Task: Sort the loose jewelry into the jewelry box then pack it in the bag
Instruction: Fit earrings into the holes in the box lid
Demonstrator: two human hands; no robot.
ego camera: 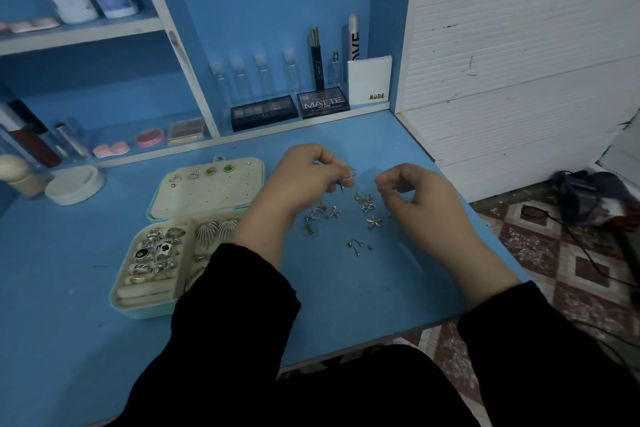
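An open mint jewelry box point(151, 311) lies on the blue desk at the left. Its lid panel point(207, 194) carries a few stud pairs, and its tray holds rings and shell earrings. Several loose silver earrings point(373, 220) are scattered on the desk to the right of the box. My left hand point(298, 180) hovers above them, fingers pinched on a small silver earring point(347, 177). Just right of that earring, my right hand point(420, 199) is curled with fingertips drawn together; whether it holds anything is hidden. No bag is identifiable.
A white round jar point(74, 184) stands left of the box. Eyeshadow palettes point(323, 102), small bottles and tubes line the back ledge. Shelves with bottles rise at the upper left. The desk edge drops at the right to a patterned floor with dark cloth point(588, 194).
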